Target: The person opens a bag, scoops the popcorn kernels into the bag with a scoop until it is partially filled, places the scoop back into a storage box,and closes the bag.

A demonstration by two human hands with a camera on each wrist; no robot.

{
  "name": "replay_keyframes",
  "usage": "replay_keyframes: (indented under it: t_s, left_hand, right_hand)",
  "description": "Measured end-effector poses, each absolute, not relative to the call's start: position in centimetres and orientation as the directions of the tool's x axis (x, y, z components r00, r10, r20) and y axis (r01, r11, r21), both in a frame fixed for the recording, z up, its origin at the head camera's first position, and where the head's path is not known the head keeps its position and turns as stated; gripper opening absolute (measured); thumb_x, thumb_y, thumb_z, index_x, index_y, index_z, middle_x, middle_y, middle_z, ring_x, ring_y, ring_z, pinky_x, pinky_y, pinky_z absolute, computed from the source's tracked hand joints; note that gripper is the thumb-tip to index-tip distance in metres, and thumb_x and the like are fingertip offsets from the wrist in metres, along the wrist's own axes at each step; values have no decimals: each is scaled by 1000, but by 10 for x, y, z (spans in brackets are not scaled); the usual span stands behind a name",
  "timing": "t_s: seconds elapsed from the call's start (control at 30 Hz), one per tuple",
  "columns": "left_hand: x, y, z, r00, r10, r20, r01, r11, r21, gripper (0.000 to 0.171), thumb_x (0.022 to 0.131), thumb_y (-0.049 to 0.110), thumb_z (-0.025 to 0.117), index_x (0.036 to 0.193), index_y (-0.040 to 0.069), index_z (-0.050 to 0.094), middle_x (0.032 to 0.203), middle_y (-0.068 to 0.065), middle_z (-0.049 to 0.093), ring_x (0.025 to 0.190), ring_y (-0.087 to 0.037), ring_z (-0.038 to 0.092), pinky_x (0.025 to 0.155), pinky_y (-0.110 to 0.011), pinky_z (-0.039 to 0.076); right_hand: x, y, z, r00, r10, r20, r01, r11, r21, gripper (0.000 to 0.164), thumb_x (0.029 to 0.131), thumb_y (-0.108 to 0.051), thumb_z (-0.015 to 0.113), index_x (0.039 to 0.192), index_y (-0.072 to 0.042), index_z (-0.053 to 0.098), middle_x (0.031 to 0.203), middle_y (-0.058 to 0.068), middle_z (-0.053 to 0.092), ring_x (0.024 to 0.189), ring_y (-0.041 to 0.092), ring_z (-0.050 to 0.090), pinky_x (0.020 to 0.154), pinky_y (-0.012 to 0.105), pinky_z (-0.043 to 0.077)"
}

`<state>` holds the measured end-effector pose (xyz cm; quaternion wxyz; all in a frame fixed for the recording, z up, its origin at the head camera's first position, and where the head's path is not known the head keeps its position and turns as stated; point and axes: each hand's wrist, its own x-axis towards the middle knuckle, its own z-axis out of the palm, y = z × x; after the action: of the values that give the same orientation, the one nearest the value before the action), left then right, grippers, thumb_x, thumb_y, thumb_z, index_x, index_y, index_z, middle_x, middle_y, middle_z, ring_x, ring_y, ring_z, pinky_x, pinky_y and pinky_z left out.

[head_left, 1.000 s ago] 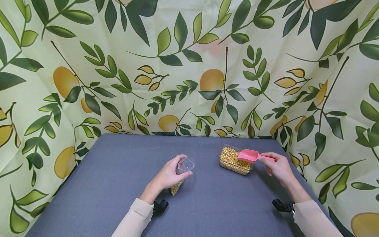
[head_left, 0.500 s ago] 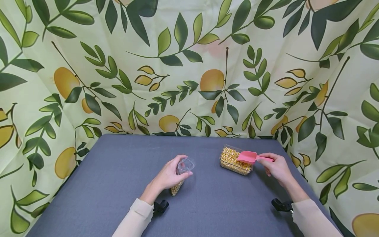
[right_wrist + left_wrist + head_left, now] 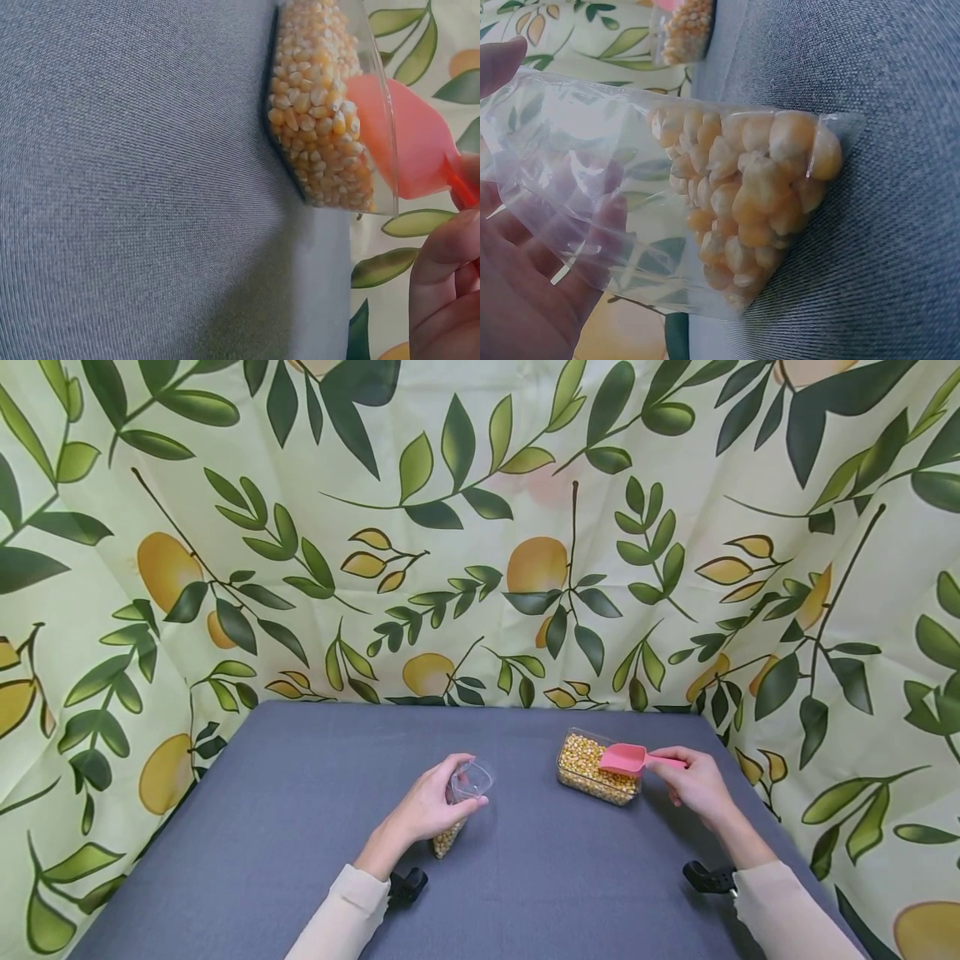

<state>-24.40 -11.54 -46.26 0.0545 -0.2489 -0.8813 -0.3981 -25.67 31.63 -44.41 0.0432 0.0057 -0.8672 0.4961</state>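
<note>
A clear plastic bag [image 3: 630, 247] with corn kernels [image 3: 757, 187] in its bottom stands on the table, its mouth spread wide. My left hand [image 3: 427, 802] holds the bag near the top, thumb on one side and fingers round the other. To the right, my right hand [image 3: 697, 785] pinches the handle of a pink scoop [image 3: 624, 759]. The scoop's blade reaches over the rim of a clear rectangular container [image 3: 588, 785] of corn kernels [image 3: 315, 112] and its front edge touches the kernels. How deep the tip sits is hidden.
A grey-blue cloth covers the table [image 3: 300, 827]. Behind it and at both sides hangs a leaf-and-fruit patterned curtain [image 3: 465, 543]. A black band [image 3: 708, 878] is on the right wrist, another black band [image 3: 407, 885] on the left. The container stands near the table's right edge.
My right hand has moved slightly left, bringing the scoop a little further over the kernels in the container. The left hand and the bag stay where they were.
</note>
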Motion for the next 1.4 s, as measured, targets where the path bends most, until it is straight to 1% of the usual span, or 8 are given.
replay_keyframes:
  t_s: [0.13,0.27,0.47,0.7,0.83,1.03,1.33,1.4]
  left_hand:
    - [-244,-115,-463,-874,396,282,474,562,678,66,83,55,66,135,20,45,102,4,56,79,-8,54,69,-27,47]
    - [-244,-115,-462,-870,399,290,481,560,675,67,83,53,66,135,18,45,101,5,56,78,-8,54,68,-27,46]
    - [-244,-115,-462,-864,398,308,495,560,664,66,83,53,67,134,18,46,99,6,56,76,-7,54,68,-26,46]
    - [-244,-115,-463,-868,395,300,486,562,669,67,83,54,66,135,18,46,99,6,55,76,-8,54,68,-26,46]
    - [-244,-115,-463,-870,394,296,483,561,672,65,83,54,66,135,21,46,98,7,55,75,-8,53,67,-26,46]
    - [-243,-115,-463,-872,391,296,481,563,672,62,83,54,66,134,26,45,99,7,55,76,-8,53,67,-26,46]
    - [-244,-115,-463,-865,392,312,494,562,663,66,82,53,67,134,19,47,98,7,56,76,-7,54,67,-25,46]
    - [-244,-115,-463,-865,393,312,495,560,664,65,82,53,67,134,20,47,98,7,56,76,-7,54,67,-25,46]
  right_hand:
    - [-258,315,-446,-997,41,65,-35,506,-862,45,86,-33,70,114,1,61,63,14,53,46,16,47,44,34,43]
    - [-259,314,-449,-997,46,62,-31,499,-866,45,86,-34,70,114,1,62,66,18,54,46,16,47,44,34,43]
    - [-261,311,-452,-996,47,77,-44,486,-873,43,86,-34,70,112,0,63,73,23,56,45,16,46,44,34,43]
    - [-264,307,-457,-997,44,57,-31,453,-891,42,87,-31,71,113,0,62,77,24,56,47,14,46,43,33,42]
    - [-264,304,-460,-998,45,48,-23,442,-897,43,86,-32,71,114,0,62,79,22,56,48,14,46,43,33,43]
    - [-265,300,-461,-997,65,45,-11,444,-896,43,86,-32,71,114,-1,62,77,19,56,48,14,46,43,32,43]
    - [-269,293,-465,-997,78,28,8,437,-900,44,85,-33,72,115,-1,63,69,9,52,48,13,46,43,32,43]
    - [-269,291,-466,-997,79,24,12,434,-901,44,85,-33,71,114,-1,63,69,8,52,48,13,45,42,32,42]
